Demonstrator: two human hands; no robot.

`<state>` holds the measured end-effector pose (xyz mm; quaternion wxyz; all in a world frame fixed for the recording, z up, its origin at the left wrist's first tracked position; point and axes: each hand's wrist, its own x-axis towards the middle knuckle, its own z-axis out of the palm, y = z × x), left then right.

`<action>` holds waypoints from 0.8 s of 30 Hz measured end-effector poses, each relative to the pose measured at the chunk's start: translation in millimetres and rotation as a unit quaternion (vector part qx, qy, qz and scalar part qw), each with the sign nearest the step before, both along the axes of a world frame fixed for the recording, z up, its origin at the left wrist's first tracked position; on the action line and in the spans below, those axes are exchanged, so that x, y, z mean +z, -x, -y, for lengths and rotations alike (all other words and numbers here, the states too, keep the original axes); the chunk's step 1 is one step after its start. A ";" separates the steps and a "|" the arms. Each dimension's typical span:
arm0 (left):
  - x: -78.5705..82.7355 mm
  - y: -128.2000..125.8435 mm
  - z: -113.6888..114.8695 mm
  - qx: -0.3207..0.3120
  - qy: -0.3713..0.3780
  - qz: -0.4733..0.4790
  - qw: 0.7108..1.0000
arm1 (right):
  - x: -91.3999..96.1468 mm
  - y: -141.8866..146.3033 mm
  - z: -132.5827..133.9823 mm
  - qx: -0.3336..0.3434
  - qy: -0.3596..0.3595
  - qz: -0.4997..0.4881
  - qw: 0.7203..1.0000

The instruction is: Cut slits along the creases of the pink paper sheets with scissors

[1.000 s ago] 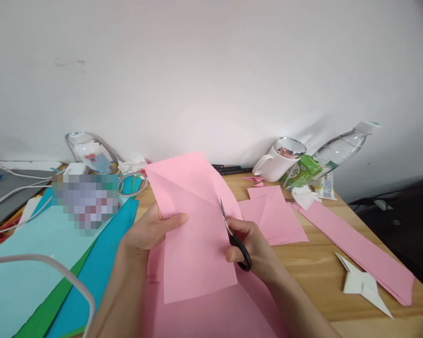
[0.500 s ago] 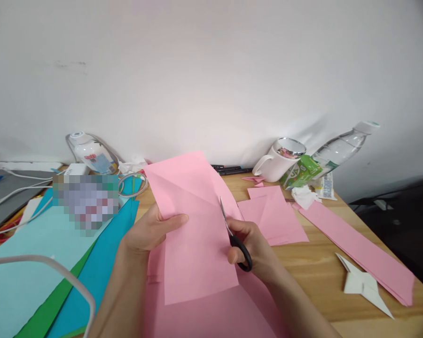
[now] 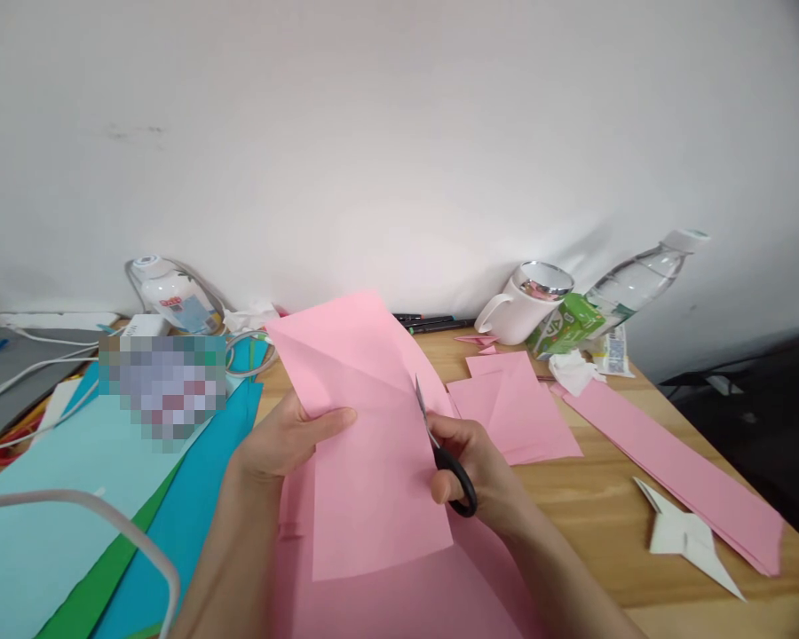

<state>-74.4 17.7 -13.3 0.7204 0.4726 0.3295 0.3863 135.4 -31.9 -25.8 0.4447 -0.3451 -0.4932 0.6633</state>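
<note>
My left hand (image 3: 299,439) is closed on the left edge of a pink sheet of paper (image 3: 379,479), thumb lying on its face and fingers behind it. My right hand (image 3: 470,466) grips a pair of scissors (image 3: 454,470) by the black handles. The blades point up and away, with the paper's right side between them and a flap of the sheet to their right. One blade shows in front of the paper; the other is hidden. Under the held sheet lies more pink paper (image 3: 399,603).
Cut pink pieces (image 3: 516,408), long pink strips (image 3: 672,479) and a folded white paper star (image 3: 685,532) lie on the right. A mug (image 3: 523,306), green carton (image 3: 565,324) and clear bottle (image 3: 639,280) stand behind. Blue-green sheets (image 3: 73,506) and a white cable (image 3: 120,524) occupy the left.
Almost nothing differs. The top of the held pink sheet has shifted slightly left and down; both hands keep their grips, and the scissors stay at nearly the same spot.
</note>
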 end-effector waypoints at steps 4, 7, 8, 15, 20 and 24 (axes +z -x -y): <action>-0.2 -0.7 -0.1 0.004 0.007 -0.002 1.000 | 1.6 0.1 -0.4 0.003 -0.006 -0.003 1.000; 0.0 -1.3 -0.9 0.008 0.006 -0.004 1.000 | 2.9 0.6 -0.7 0.001 -0.010 -0.002 1.000; 0.1 -1.4 -1.2 0.007 0.004 -0.001 1.000 | 2.8 0.6 -0.7 0.001 -0.011 -0.004 1.000; -2.3 -2.2 0.0 0.005 -0.003 0.019 1.000 | 1.1 0.7 -1.0 -0.003 -0.012 -0.012 1.000; -5.1 -3.3 0.1 0.019 -0.009 0.010 1.000 | 4.2 2.5 -0.7 -0.005 -0.011 -0.028 1.000; -6.5 -3.4 -2.8 0.021 -0.020 0.005 1.000 | 3.2 2.7 -0.5 -0.011 -0.015 -0.014 1.000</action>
